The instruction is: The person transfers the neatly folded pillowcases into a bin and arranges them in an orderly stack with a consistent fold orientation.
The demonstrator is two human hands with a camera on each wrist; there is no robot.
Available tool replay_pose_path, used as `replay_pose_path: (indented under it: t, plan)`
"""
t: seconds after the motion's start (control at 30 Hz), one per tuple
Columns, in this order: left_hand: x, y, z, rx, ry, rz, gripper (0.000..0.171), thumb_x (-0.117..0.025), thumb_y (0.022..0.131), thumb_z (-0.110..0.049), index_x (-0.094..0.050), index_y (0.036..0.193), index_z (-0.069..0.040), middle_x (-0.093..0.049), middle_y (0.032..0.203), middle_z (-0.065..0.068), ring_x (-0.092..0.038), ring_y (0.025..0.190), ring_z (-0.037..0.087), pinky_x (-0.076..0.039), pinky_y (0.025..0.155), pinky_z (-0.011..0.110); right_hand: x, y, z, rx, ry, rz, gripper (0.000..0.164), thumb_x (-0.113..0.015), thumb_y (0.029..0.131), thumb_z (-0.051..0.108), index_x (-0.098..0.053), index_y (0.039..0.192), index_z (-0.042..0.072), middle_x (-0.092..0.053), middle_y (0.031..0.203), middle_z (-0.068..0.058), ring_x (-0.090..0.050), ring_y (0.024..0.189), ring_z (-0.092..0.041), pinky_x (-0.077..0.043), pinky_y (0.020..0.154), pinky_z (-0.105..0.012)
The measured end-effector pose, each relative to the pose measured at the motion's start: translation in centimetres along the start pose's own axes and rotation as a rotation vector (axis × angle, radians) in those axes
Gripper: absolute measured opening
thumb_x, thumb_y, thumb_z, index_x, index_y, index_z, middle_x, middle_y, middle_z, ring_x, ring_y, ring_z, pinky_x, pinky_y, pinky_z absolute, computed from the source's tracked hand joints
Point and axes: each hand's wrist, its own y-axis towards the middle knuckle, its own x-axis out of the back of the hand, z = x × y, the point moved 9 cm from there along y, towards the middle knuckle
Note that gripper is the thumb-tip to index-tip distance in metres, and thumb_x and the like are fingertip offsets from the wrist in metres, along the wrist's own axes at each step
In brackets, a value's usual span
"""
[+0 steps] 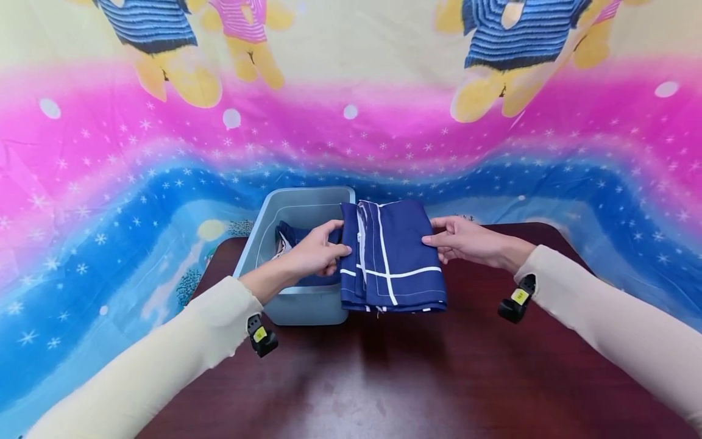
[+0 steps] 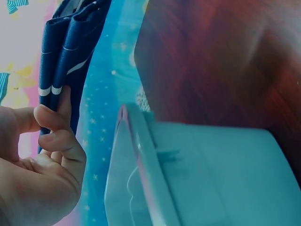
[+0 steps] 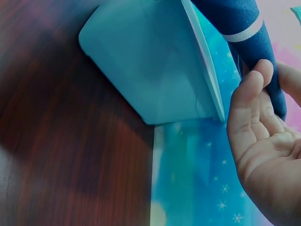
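Observation:
Between both hands a folded navy cloth with white stripes (image 1: pixel 408 244) is held up above the table, just right of the grey-blue bin. My left hand (image 1: pixel 314 251) pinches its left edge, thumb on the near face and fingers behind. At the opposite edge my right hand (image 1: pixel 466 242) pinches it the same way. The left wrist view shows the folded layers of the cloth (image 2: pixel 63 52) between thumb and fingers. In the right wrist view the rounded fold of the cloth (image 3: pixel 254 42) lies between thumb and fingers.
The grey-blue plastic bin (image 1: pixel 307 308) stands on the dark red wooden table (image 1: pixel 340 378), partly behind my left hand. Inside it lies more dark blue fabric (image 1: pixel 296 235), partly hidden. A colourful patterned curtain (image 1: pixel 351 140) hangs behind the table.

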Motion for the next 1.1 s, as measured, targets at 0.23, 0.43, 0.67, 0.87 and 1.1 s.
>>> replay_pose_path:
  t: [0.23,0.43,0.67,0.87,1.1]
  plan:
    - [1.6,-0.1,0.1,0.000,0.057,-0.031,0.065,-0.055,0.104,-0.020,-0.022,0.160,-0.022,-0.053,0.059,-0.001,-0.046,0.052,0.016,-0.036,0.053,0.029,-0.6,1.0,1.0,0.010,0.022,-0.005,0.063,-0.059,0.103,0.024,-0.031,0.155,0.003,-0.077,0.104,0.000,-0.064,0.069,-0.009,-0.056,0.077,-0.029]
    - [2.8,-0.3,0.3,0.011,0.073,-0.039,0.068,-0.055,0.103,-0.021,-0.020,0.161,-0.022,-0.053,0.060,-0.002,-0.047,0.053,0.015,-0.040,0.056,0.029,-1.1,1.8,1.7,0.035,0.028,-0.012,0.057,-0.059,0.103,0.023,-0.036,0.152,0.005,-0.078,0.105,-0.001,-0.066,0.072,-0.011,-0.056,0.076,-0.029]
    - [4.3,-0.9,0.2,0.015,0.052,-0.034,0.068,-0.054,0.104,-0.020,-0.017,0.162,-0.022,-0.053,0.060,-0.003,-0.045,0.053,0.015,-0.037,0.054,0.027,-1.5,2.9,2.5,0.054,0.032,-0.037,0.061,-0.059,0.103,0.023,-0.033,0.155,0.004,-0.077,0.106,-0.001,-0.065,0.072,-0.010,-0.055,0.076,-0.030]
    - [5.8,-1.0,0.1,-0.017,0.089,-0.028,0.071,-0.054,0.104,-0.019,-0.014,0.163,-0.020,-0.051,0.055,-0.002,-0.048,0.053,0.015,-0.039,0.050,0.027,-2.1,3.8,3.1,0.047,0.070,-0.059,0.066,-0.059,0.103,0.020,-0.026,0.157,0.003,-0.077,0.102,-0.001,-0.064,0.070,-0.010,-0.055,0.075,-0.028]
    - [7.5,-0.8,0.6,-0.029,0.072,-0.029,0.072,-0.053,0.103,-0.016,-0.012,0.163,-0.019,-0.053,0.058,-0.002,-0.046,0.051,0.014,-0.041,0.054,0.027,-2.6,5.0,3.8,0.047,0.065,-0.073,0.070,-0.060,0.103,0.022,-0.022,0.159,0.004,-0.075,0.099,-0.002,-0.062,0.069,-0.010,-0.054,0.077,-0.031]
